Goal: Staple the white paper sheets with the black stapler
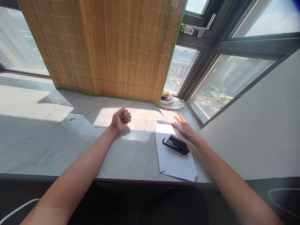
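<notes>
My left hand [121, 119] is curled into a loose fist above the pale stone sill [131, 156], with nothing showing in its fingers. To the right, my right hand [183, 126] has its fingers apart and holds nothing. It is over the upper right edge of a stack of white paper [177, 168], and a shadow falls on the sheets. A black stapler [176, 144] with an orange tip lies slantwise on the paper, just below my right hand and apart from it.
A bamboo blind [112, 50] with green edging hangs across the back of the sill. Stacked plates [172, 102] stand in the corner beside the windows [217, 81]. A white wall [262, 125] bounds the right side. A white cable [20, 208] runs at lower left.
</notes>
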Tool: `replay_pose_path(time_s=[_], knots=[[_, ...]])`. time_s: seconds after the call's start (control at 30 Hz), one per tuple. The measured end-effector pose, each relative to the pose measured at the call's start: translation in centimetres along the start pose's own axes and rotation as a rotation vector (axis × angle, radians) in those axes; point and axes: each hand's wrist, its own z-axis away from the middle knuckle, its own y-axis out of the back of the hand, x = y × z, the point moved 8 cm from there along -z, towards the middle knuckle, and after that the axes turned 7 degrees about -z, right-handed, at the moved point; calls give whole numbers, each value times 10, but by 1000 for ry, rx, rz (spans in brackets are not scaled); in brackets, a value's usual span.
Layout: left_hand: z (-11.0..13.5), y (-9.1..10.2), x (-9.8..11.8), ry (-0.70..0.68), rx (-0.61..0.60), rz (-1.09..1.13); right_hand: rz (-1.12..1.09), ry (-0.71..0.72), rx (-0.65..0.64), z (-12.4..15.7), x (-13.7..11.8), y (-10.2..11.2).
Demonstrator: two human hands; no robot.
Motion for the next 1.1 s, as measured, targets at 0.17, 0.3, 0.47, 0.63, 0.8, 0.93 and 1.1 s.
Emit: replay_pose_path(time_s=[0.17, 0.3, 0.47, 0.63, 0.8, 0.93, 1.1], knots=[[6, 5, 7, 17, -82, 169, 353, -143, -196, -46, 11, -61], [6, 13, 7, 31, -36, 213, 350, -193, -129, -59, -16, -83], [5, 10, 0, 86, -146, 142, 236, 161, -151, -63, -93, -119], [4, 13, -5, 86, -174, 82, 270, -50, -136, -57, -56, -103], [4, 14, -13, 160, -122, 36, 323, -326, -26, -43, 27, -50], [4, 16, -10, 152, -101, -16, 314, -297, -56, -48, 27, -52], [5, 36, 3, 46, 38, -50, 228, -108, -174, -75, -59, -111]])
